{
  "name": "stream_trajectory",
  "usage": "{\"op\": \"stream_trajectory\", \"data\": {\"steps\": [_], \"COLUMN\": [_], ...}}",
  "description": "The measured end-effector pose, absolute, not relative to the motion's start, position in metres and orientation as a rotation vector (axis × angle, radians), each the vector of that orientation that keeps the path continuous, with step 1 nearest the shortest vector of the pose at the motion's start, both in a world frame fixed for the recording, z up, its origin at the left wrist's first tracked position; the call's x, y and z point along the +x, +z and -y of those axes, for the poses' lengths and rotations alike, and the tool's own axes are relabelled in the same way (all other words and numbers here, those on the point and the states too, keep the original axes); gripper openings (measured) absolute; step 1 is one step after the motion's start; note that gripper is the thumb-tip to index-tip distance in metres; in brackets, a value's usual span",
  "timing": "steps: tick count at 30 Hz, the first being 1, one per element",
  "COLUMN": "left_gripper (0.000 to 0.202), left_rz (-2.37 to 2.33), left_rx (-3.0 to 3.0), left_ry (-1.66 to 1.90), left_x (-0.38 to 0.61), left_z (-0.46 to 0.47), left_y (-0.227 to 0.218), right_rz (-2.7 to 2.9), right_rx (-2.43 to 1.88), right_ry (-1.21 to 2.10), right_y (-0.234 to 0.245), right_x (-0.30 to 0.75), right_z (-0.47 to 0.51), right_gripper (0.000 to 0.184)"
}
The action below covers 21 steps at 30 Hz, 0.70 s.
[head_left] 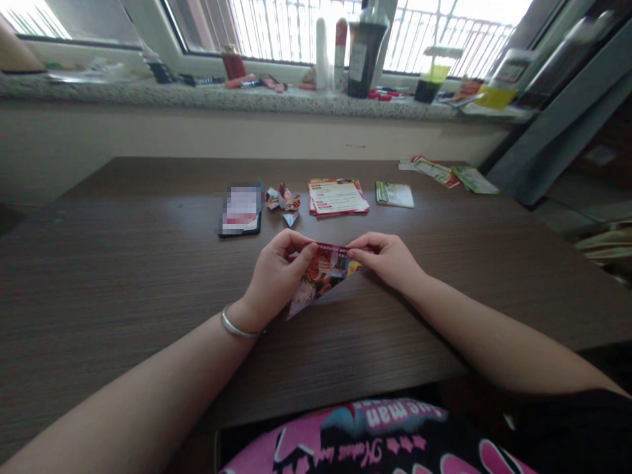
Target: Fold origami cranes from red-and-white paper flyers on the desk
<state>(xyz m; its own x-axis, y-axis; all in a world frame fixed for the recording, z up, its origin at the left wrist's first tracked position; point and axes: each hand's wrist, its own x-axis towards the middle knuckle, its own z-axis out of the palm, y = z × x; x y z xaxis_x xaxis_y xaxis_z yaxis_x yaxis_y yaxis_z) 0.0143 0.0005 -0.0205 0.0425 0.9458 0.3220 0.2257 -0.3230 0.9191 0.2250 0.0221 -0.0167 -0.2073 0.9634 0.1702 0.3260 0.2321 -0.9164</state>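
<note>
Between my two hands is a colourful printed sheet of paper [323, 273], folded into a triangle with its long tip pointing down to the left. My left hand [281, 266], with a silver bangle at the wrist, pinches its upper left edge between thumb and fingers. At the upper right corner my right hand [388, 257] pinches the paper the same way. The sheet is held just above the brown table [148, 283]. Beyond my hands lies a folded paper piece [283, 203] with several points, in similar printed colours.
A phone [241, 209] with a blurred screen lies left of the folded piece. To the right are a stack of printed leaflets [338, 197], a smaller card stack [395, 195] and loose leaflets [434, 172]. Bottles [365, 56] and other items line the windowsill [197, 97].
</note>
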Motion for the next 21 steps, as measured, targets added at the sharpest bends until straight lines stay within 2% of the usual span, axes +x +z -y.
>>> {"op": "stream_trajectory", "data": {"steps": [8,15,21], "left_gripper": [0.014,0.015,0.012], "left_rz": [-1.179,-1.193,-1.175], "left_rx": [1.591,1.642,1.673], "left_ry": [1.328,1.265,1.306], "left_x": [0.014,0.019,0.023], "left_z": [-0.002,0.002,0.009], "left_y": [-0.023,-0.018,-0.012], "right_rz": [1.748,2.074,1.924], "right_rx": [-1.207,-1.099,-1.155], "right_ry": [0.929,0.539,0.766], "right_y": [-0.019,-0.009,-0.01], "right_x": [0.226,0.219,0.213], "right_z": [-0.023,-0.013,-0.014], "right_gripper": [0.016,0.017,0.015]}}
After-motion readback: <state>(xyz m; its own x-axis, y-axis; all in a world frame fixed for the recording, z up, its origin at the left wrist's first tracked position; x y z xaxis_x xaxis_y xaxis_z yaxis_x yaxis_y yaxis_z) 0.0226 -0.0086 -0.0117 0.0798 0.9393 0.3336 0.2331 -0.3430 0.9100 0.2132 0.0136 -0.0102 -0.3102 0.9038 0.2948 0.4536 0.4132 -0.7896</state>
